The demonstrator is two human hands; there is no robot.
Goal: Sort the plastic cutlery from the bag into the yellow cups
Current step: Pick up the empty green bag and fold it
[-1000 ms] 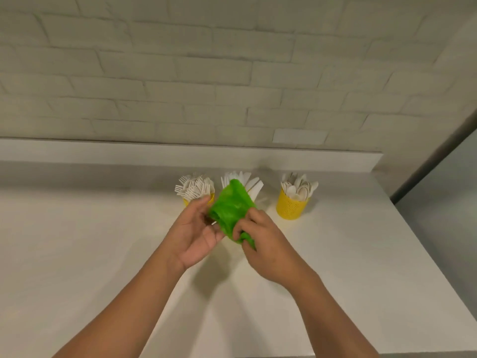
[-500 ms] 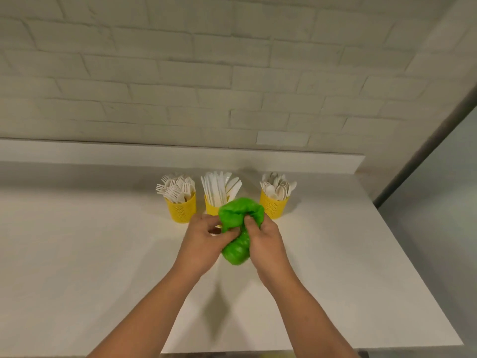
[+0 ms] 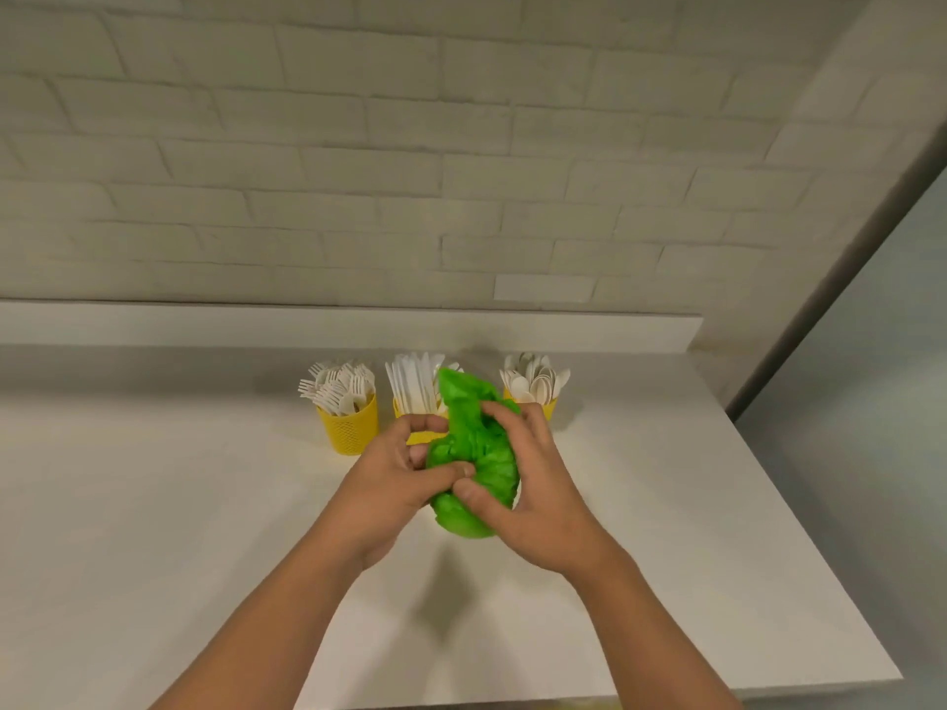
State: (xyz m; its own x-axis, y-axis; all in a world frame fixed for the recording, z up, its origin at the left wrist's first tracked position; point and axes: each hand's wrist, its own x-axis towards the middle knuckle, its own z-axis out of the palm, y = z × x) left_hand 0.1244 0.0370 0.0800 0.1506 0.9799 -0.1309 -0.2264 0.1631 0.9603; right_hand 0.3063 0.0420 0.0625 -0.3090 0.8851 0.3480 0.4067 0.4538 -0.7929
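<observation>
obs: green bag [image 3: 474, 453] is bunched into a small wad between both hands, just near of the cup row, about mid-width of the white table [image 3: 153, 530]. its shadow falls on the table nearer than the wad, so i judge it is held up off the surface, not resting on it

left hand [image 3: 397, 484]: fingers curled round the wad's left side, thumb pressed across its near face. right hand [image 3: 533, 499]: fingers curled over the top and right side, thumb dug in at the near edge, close to the left thumb. both grip the bag only; no cutlery in either hand. a loose tail of plastic sticks up on the far side, past the right fingers

why held so: the wad looks soft, with no stiff utensil outline showing; judged empty and squeezed small so it can be put aside. inside not visible, cannot confirm

cups stand in a row far of the hands, towards the brick wall [image 3: 461, 146]: left cup [image 3: 348, 430] holds forks [image 3: 341, 386], middle cup [image 3: 405, 411] knives [image 3: 415, 384], right cup [image 3: 547, 406] spoons [image 3: 535, 384]. one kind per cup, handles down, so each lot stays upright and separate. the bag's tail hides part of the knives; the left fingers cover part of the middle cup

status (judgement): sorting looks done; only the bag is left to deal with
</observation>
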